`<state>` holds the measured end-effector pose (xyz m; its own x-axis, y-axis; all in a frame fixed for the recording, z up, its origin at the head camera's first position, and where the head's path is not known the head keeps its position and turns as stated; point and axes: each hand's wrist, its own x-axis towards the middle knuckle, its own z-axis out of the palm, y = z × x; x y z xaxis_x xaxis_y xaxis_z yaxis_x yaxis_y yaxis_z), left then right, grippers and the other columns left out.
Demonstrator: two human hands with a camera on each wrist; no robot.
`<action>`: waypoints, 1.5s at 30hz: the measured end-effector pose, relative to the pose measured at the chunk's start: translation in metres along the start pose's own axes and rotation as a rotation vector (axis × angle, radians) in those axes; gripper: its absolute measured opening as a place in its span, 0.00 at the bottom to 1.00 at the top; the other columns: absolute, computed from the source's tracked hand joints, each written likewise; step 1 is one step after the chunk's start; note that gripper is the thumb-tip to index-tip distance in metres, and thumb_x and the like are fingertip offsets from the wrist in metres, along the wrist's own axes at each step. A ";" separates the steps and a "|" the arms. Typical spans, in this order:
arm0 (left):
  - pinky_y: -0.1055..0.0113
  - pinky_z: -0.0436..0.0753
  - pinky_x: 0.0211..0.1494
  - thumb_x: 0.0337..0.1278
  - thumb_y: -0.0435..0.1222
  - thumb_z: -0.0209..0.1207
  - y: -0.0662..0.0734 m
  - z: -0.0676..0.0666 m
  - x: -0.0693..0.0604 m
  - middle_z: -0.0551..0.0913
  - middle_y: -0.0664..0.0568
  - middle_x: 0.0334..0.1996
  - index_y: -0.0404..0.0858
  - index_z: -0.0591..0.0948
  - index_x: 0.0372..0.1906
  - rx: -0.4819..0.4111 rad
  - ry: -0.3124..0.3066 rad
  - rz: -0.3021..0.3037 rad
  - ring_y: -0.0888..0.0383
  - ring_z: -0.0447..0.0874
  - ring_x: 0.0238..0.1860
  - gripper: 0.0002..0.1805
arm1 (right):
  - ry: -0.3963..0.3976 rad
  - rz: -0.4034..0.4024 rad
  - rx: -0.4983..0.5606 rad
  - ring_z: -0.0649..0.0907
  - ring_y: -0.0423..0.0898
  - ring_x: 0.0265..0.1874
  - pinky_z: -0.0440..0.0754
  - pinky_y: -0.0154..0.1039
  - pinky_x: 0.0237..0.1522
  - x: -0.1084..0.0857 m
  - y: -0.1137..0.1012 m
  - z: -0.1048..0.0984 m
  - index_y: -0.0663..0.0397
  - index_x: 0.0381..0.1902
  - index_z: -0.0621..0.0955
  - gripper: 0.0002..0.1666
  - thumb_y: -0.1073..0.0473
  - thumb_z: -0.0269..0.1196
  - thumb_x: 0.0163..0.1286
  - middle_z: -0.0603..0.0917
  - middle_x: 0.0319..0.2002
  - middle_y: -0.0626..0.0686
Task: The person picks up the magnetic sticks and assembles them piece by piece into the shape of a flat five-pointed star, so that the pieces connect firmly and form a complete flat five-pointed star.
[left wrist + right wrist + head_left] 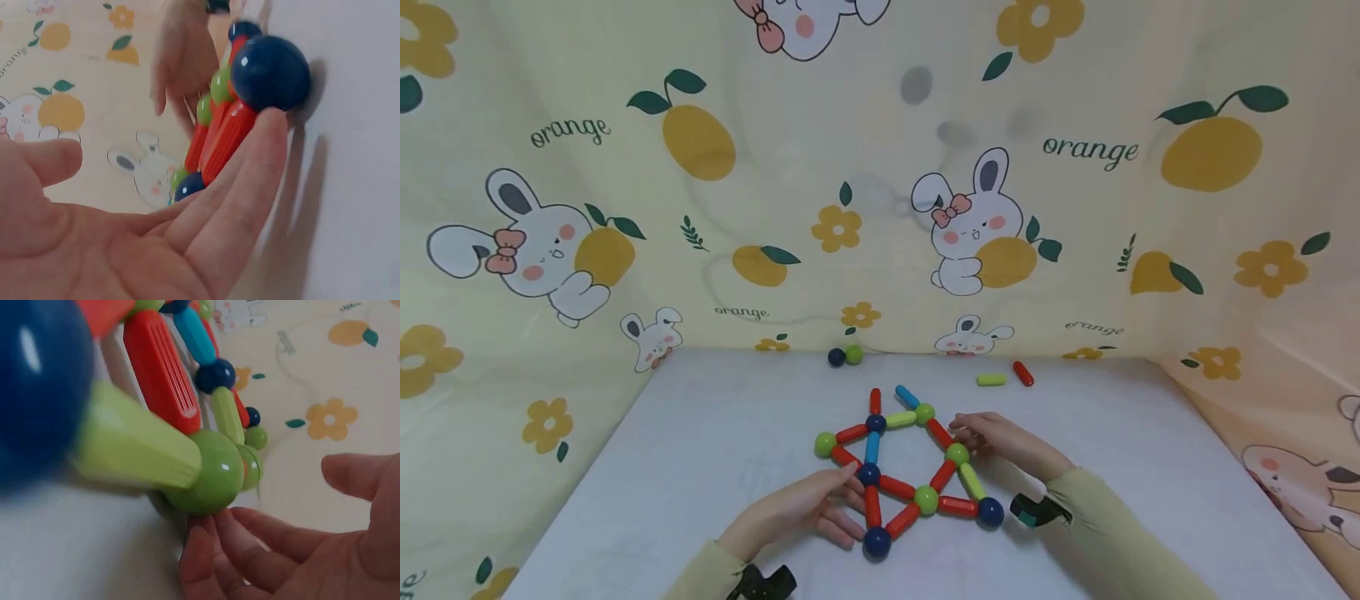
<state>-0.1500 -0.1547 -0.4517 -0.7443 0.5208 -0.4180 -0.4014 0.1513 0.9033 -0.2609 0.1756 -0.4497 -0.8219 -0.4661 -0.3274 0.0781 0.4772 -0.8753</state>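
Observation:
A flat frame of magnetic rods and balls lies on the white table, with red rods (pixel 958 507), light-green rods (pixel 901 419) and blue rods (pixel 872 448) joining navy and green balls. On its left side my left hand (pixel 808 504) has fingers extended, touching the frame near the front navy ball (pixel 877 543); in the left wrist view a fingertip meets that navy ball (pixel 270 72). From the right, my right hand (pixel 1011 440) reaches the frame by a green ball (pixel 957 454). Its relaxed fingers touch under the green ball (pixel 212 472) in the right wrist view, thumb apart.
Toward the back of the table (pixel 715 450) sit a loose navy ball (pixel 837 357) and a green ball (pixel 854 355). A loose light-green rod (pixel 991 380) and a red rod (pixel 1023 373) lie back right. A printed curtain (pixel 880 275) stands behind the table.

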 end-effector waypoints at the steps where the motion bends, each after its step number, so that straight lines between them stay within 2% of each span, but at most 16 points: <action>1: 0.54 0.84 0.44 0.67 0.60 0.43 0.000 0.003 -0.001 0.81 0.41 0.46 0.27 0.69 0.57 -0.015 -0.013 -0.004 0.42 0.84 0.43 0.37 | -0.006 -0.013 0.010 0.79 0.49 0.45 0.78 0.46 0.50 -0.001 0.000 -0.002 0.62 0.62 0.73 0.30 0.44 0.49 0.75 0.80 0.47 0.56; 6: 0.55 0.83 0.47 0.71 0.58 0.39 0.001 0.002 -0.003 0.81 0.39 0.48 0.26 0.69 0.58 -0.028 -0.040 0.019 0.42 0.83 0.45 0.37 | -0.035 -0.032 0.049 0.80 0.52 0.51 0.77 0.48 0.55 -0.011 0.003 -0.009 0.62 0.66 0.68 0.32 0.46 0.51 0.75 0.77 0.56 0.58; 10: 0.54 0.82 0.49 0.70 0.59 0.39 0.006 -0.013 -0.006 0.80 0.35 0.50 0.25 0.69 0.59 -0.036 -0.030 0.080 0.42 0.83 0.47 0.38 | -0.066 -0.007 0.059 0.81 0.53 0.50 0.78 0.48 0.54 -0.025 0.009 -0.012 0.62 0.67 0.67 0.34 0.45 0.53 0.73 0.76 0.57 0.59; 12: 0.53 0.81 0.51 0.69 0.59 0.40 0.011 -0.023 -0.009 0.78 0.33 0.52 0.25 0.68 0.61 -0.028 -0.001 0.131 0.41 0.81 0.49 0.40 | -0.082 0.003 0.050 0.81 0.53 0.49 0.79 0.48 0.53 -0.033 0.010 -0.012 0.61 0.67 0.67 0.33 0.45 0.53 0.73 0.76 0.57 0.59; 14: 0.53 0.80 0.52 0.69 0.59 0.41 0.017 -0.034 -0.010 0.77 0.33 0.54 0.24 0.68 0.61 0.004 0.067 0.180 0.41 0.80 0.50 0.40 | -0.102 0.004 0.029 0.81 0.53 0.48 0.79 0.48 0.51 -0.040 0.012 -0.012 0.61 0.67 0.67 0.33 0.45 0.52 0.74 0.76 0.56 0.59; 17: 0.55 0.79 0.54 0.70 0.56 0.43 0.024 -0.048 -0.012 0.77 0.34 0.54 0.25 0.69 0.60 0.087 0.235 0.230 0.42 0.79 0.51 0.37 | -0.140 -0.015 -0.026 0.80 0.52 0.46 0.80 0.46 0.48 -0.048 0.015 -0.012 0.60 0.66 0.68 0.31 0.48 0.54 0.73 0.77 0.54 0.57; 19: 0.55 0.78 0.56 0.70 0.55 0.43 0.026 -0.055 -0.012 0.77 0.36 0.54 0.26 0.71 0.59 0.134 0.345 0.236 0.43 0.78 0.53 0.34 | -0.168 -0.045 -0.064 0.79 0.51 0.45 0.80 0.45 0.46 -0.052 0.017 -0.011 0.60 0.66 0.68 0.30 0.51 0.57 0.71 0.77 0.53 0.56; 20: 0.54 0.76 0.57 0.70 0.55 0.43 0.026 -0.057 -0.012 0.77 0.36 0.55 0.27 0.71 0.59 0.149 0.382 0.232 0.43 0.77 0.54 0.34 | -0.179 -0.067 -0.084 0.78 0.51 0.45 0.80 0.44 0.45 -0.053 0.018 -0.010 0.60 0.66 0.68 0.31 0.53 0.59 0.70 0.78 0.52 0.56; 22: 0.51 0.73 0.60 0.70 0.56 0.42 0.026 -0.060 -0.010 0.76 0.36 0.56 0.28 0.72 0.60 0.157 0.410 0.221 0.43 0.74 0.56 0.35 | -0.188 -0.103 -0.110 0.78 0.51 0.44 0.80 0.44 0.44 -0.055 0.020 -0.008 0.60 0.66 0.68 0.32 0.57 0.63 0.67 0.78 0.50 0.55; 26: 0.48 0.69 0.62 0.70 0.58 0.38 0.021 -0.061 -0.005 0.73 0.36 0.59 0.27 0.69 0.62 0.153 0.355 0.189 0.43 0.71 0.59 0.38 | -0.175 -0.148 -0.136 0.78 0.52 0.42 0.81 0.43 0.42 -0.058 0.022 -0.007 0.60 0.65 0.67 0.35 0.60 0.67 0.63 0.78 0.48 0.55; 31: 0.50 0.73 0.60 0.69 0.60 0.38 0.018 -0.060 0.001 0.76 0.36 0.57 0.26 0.69 0.61 0.145 0.272 0.184 0.44 0.75 0.56 0.40 | -0.107 -0.167 -0.144 0.78 0.54 0.45 0.81 0.45 0.44 -0.061 0.024 -0.017 0.64 0.65 0.67 0.33 0.63 0.65 0.64 0.78 0.48 0.57; 37: 0.53 0.77 0.57 0.66 0.62 0.41 0.017 -0.057 0.002 0.79 0.40 0.53 0.28 0.68 0.63 0.123 0.057 0.118 0.46 0.79 0.53 0.42 | 0.042 -0.162 -0.175 0.78 0.57 0.48 0.79 0.51 0.48 -0.062 0.032 -0.030 0.68 0.61 0.69 0.26 0.65 0.60 0.67 0.79 0.50 0.62; 40: 0.54 0.78 0.55 0.66 0.62 0.40 0.015 -0.055 0.004 0.80 0.39 0.52 0.29 0.68 0.63 0.105 -0.037 0.091 0.45 0.80 0.52 0.41 | 0.090 -0.157 -0.165 0.78 0.58 0.49 0.79 0.52 0.50 -0.061 0.036 -0.034 0.69 0.60 0.70 0.24 0.66 0.58 0.68 0.79 0.51 0.64; 42: 0.55 0.79 0.55 0.67 0.61 0.41 0.016 -0.057 0.010 0.80 0.38 0.52 0.29 0.68 0.63 0.102 -0.049 0.104 0.44 0.80 0.52 0.41 | 0.099 -0.158 -0.149 0.78 0.58 0.49 0.79 0.51 0.50 -0.059 0.038 -0.036 0.70 0.60 0.69 0.24 0.66 0.57 0.69 0.79 0.51 0.65; 43: 0.55 0.79 0.55 0.67 0.61 0.41 0.017 -0.059 0.014 0.79 0.37 0.53 0.28 0.68 0.63 0.103 -0.033 0.121 0.43 0.80 0.52 0.40 | 0.097 -0.162 -0.143 0.78 0.59 0.49 0.79 0.51 0.50 -0.059 0.038 -0.036 0.70 0.60 0.69 0.24 0.66 0.57 0.69 0.79 0.51 0.65; 45: 0.53 0.77 0.56 0.69 0.58 0.42 0.022 -0.067 0.023 0.77 0.35 0.54 0.27 0.67 0.63 0.108 0.044 0.183 0.42 0.78 0.53 0.38 | 0.090 -0.170 -0.133 0.77 0.59 0.50 0.79 0.50 0.51 -0.058 0.039 -0.037 0.71 0.60 0.68 0.24 0.66 0.57 0.69 0.79 0.52 0.66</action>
<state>-0.2113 -0.1954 -0.4477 -0.8227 0.5114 -0.2482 -0.2002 0.1480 0.9685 -0.2317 0.2489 -0.4516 -0.8644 -0.4827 -0.1408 -0.1359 0.4939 -0.8589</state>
